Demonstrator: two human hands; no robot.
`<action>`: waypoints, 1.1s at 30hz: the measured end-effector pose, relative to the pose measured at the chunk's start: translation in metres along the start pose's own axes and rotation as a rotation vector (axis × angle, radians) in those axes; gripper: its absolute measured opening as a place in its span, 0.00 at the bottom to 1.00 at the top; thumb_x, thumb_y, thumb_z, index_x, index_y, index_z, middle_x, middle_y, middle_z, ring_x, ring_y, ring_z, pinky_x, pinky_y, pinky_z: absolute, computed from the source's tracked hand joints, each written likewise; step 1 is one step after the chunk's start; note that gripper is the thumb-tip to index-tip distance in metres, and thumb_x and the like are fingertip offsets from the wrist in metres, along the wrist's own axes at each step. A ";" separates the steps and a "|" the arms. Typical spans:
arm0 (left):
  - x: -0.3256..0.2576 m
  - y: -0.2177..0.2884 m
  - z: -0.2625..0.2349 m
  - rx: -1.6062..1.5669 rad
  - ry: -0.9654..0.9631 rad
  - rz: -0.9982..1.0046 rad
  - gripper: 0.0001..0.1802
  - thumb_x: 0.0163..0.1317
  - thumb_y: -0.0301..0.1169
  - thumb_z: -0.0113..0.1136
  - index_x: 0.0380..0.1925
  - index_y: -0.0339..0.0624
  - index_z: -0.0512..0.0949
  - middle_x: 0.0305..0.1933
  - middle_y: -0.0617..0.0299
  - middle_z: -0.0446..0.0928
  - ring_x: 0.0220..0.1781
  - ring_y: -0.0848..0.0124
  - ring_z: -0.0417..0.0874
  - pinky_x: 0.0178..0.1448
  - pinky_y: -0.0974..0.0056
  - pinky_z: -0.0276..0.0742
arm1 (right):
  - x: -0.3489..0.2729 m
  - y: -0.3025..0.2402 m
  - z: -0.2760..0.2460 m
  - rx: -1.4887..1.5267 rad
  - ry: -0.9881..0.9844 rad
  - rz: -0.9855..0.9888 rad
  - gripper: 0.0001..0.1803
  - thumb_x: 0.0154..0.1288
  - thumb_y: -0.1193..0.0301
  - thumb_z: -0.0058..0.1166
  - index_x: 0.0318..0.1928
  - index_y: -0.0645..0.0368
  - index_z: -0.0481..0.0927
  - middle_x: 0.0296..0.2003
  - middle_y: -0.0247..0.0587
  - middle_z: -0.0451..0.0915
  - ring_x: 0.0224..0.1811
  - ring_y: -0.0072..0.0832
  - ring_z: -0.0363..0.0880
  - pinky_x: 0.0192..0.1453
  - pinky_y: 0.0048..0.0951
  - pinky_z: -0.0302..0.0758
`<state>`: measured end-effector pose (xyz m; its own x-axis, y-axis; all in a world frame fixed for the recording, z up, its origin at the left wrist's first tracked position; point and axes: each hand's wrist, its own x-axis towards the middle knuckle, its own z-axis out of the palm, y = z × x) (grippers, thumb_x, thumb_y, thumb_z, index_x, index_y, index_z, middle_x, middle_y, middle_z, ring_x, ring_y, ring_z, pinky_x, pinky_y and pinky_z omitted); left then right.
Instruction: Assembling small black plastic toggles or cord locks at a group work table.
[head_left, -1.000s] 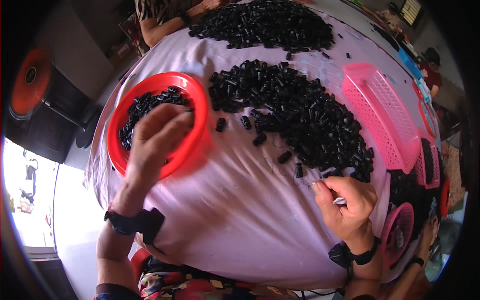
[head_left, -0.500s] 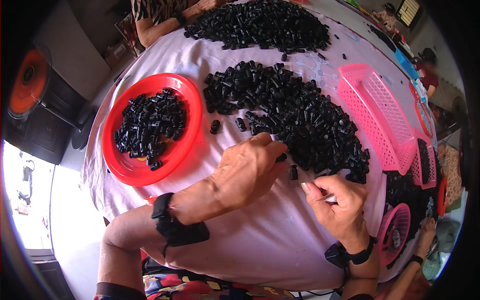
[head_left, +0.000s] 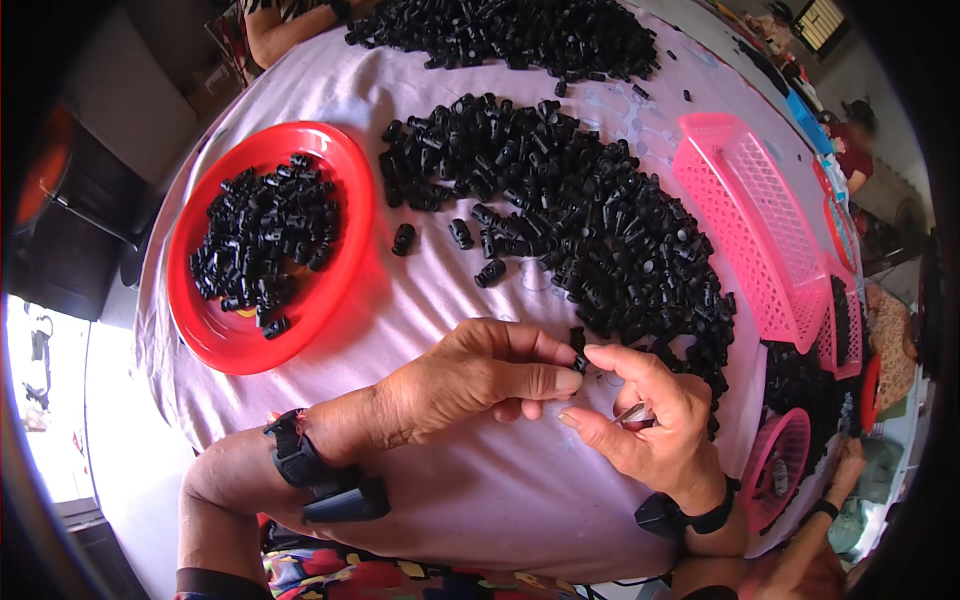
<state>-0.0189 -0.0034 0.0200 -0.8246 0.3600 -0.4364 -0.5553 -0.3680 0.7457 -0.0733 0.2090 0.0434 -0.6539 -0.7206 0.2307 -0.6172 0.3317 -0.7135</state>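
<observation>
My left hand pinches a small black plastic cylindrical part between thumb and forefinger. Close beside it, my right hand has its forefinger at the part, with the thumb spread lower. A small shiny metal piece, perhaps a blade, is held in the curled right fingers; most of it is hidden. Beyond both hands spreads a pile of similar black parts. Several single parts lie loose at its near left edge. To the left, a red plastic basin holds a heap of these parts.
A pink tablecloth covers the table. On the right stand a long pink lattice basket and a round pink basket. Another pile of parts lies at the far side, near another person's arm. More people sit along the right.
My left hand has come back from the pile's edge with a black part, up against my right hand. The right forefinger has stretched out to the part. The whole view has shifted slightly.
</observation>
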 end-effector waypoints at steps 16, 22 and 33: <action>0.005 -0.008 -0.009 -0.032 -0.159 0.023 0.12 0.68 0.33 0.58 0.47 0.40 0.78 0.38 0.67 0.80 0.36 0.80 0.79 0.38 0.73 0.72 | 0.001 0.002 0.001 -0.011 0.008 -0.081 0.26 0.47 0.75 0.72 0.49 0.63 0.79 0.23 0.35 0.80 0.14 0.16 0.71 0.18 0.19 0.67; 0.006 -0.013 -0.009 -0.200 -0.161 -0.001 0.12 0.68 0.32 0.56 0.48 0.42 0.77 0.40 0.64 0.80 0.36 0.80 0.77 0.38 0.74 0.69 | -0.002 0.003 0.002 -0.040 0.055 -0.084 0.29 0.47 0.70 0.75 0.49 0.65 0.78 0.16 0.28 0.71 0.14 0.13 0.68 0.16 0.18 0.63; 0.009 -0.026 -0.005 -0.312 -0.216 0.001 0.14 0.67 0.33 0.59 0.50 0.44 0.77 0.37 0.71 0.78 0.36 0.82 0.77 0.37 0.75 0.70 | 0.001 0.002 0.009 -0.018 0.113 -0.194 0.26 0.48 0.72 0.72 0.49 0.63 0.79 0.11 0.24 0.64 0.11 0.12 0.61 0.16 0.18 0.58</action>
<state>-0.0123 0.0049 -0.0054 -0.8018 0.5197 -0.2951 -0.5883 -0.5996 0.5425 -0.0714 0.2031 0.0367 -0.5662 -0.6996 0.4359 -0.7432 0.2047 -0.6369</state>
